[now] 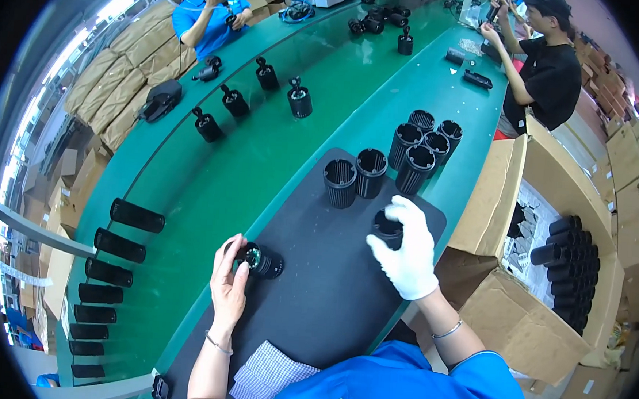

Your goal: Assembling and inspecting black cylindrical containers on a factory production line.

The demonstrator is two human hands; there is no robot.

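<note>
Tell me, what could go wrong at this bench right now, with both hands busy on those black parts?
The left hand is bare and steadies a small black lens part lying on its side on the dark mat; it might roll away, or fingers could smudge its glass.

The gloved right hand grips a ribbed black housing close to two upright housings; a careless swing might topple them.

The group of housings stands near the bench edge above an open carton and could be nudged off.

At your right stands an open brown cardboard box (546, 316) (flaps spread wide), holding black cylinders (571, 266). Flat brown cartons (122, 78) are stacked far left.
</note>
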